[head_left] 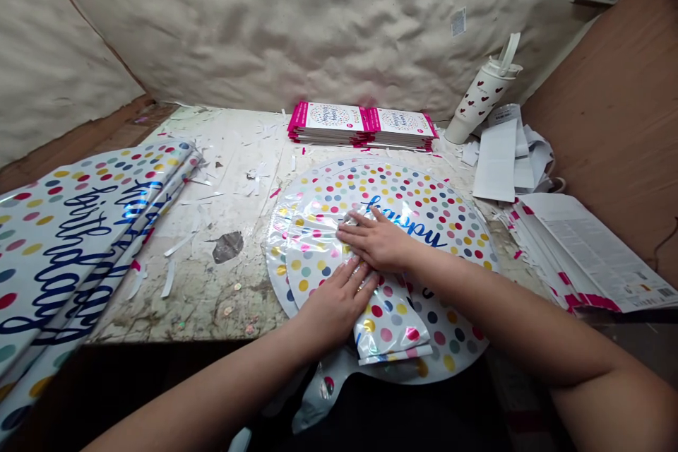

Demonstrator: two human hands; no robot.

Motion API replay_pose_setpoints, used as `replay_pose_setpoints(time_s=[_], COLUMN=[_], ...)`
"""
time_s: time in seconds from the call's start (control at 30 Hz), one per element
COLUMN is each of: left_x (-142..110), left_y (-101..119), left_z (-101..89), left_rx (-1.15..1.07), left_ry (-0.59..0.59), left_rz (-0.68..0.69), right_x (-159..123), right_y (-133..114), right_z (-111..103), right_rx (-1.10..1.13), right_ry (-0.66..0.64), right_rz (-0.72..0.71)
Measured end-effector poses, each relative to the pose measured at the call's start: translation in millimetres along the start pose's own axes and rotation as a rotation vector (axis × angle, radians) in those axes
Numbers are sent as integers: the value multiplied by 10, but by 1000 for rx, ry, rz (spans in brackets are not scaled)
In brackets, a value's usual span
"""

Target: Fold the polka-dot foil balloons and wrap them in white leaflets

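The open left hand [339, 307] and right hand [378, 240] press flat on a round polka-dot foil balloon [413, 198], folded at its near side; neither hand grasps it.

Scrap-strewn table [206, 304] with foil balloons [63, 261]

I'm sitting in a corner, crumpled beige paper [318, 21] lining the walls, a brown wood panel [609, 120] rising on my right, a scuffed white tabletop [222, 226] stretching before me

Left hand [336, 307] low, palm down, angled up-right; right hand [378, 240] just above, palm down, pointing left.
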State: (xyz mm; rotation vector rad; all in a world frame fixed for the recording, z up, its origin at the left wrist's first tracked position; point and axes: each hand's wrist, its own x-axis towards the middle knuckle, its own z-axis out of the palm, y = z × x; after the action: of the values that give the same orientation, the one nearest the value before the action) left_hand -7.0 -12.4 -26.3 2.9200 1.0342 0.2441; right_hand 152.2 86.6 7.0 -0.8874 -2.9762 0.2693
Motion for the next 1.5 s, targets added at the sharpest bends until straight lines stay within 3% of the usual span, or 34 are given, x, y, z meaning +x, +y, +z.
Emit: replay_pose_setpoints(time_s=[0.1, 0.2, 0.3, 0.4, 0.5, 0.6, 0.67, 0.77, 1.0, 1.17, 1.37, 1.5], left_x=[0, -1, -5, -10, -6, 7, 14, 15, 3, -4, -9, -5], left_y=[-8, -22, -40, -54, -56, -46, -35, -18, 4, 2, -2, -1], left_z=[-23, -58, -70, -60, -57, -71, -82, -85, -59, -47, -34, -17], left_rx=[-9, -12, -21, -24, 2, 32, 35, 17, -19, -37, -53, -38], left_ry=[-38, -72, -69, -52, -53, -65, -74, -66, -52, -52, -19, -26], left_rz=[-13, -5, 4, 7, 16, 17, 13, -3, -40, -45, -46, -43], right_x=[-62, -291, -699, -967, -789, -279, 44, 288, 248, 266, 236, 260], right_y=[102, 195, 209, 163, 160, 213, 230, 192, 132, 98, 91, 66], right_z=[1, -142, -222, -149, -45, -52, -119, -221, -280, -242, -331, -354], right_rx=[-52, -15, 56, 88, 72, 13, -9, 83, 296, 440, 774, 890], right_ry=[70, 136, 91, 104, 294, 414, 345, 115, -51, -44, -231, -264], right_rz=[201, 288, 212, 146, 224, 276, 227, 237, 578, 682, 734, 762])
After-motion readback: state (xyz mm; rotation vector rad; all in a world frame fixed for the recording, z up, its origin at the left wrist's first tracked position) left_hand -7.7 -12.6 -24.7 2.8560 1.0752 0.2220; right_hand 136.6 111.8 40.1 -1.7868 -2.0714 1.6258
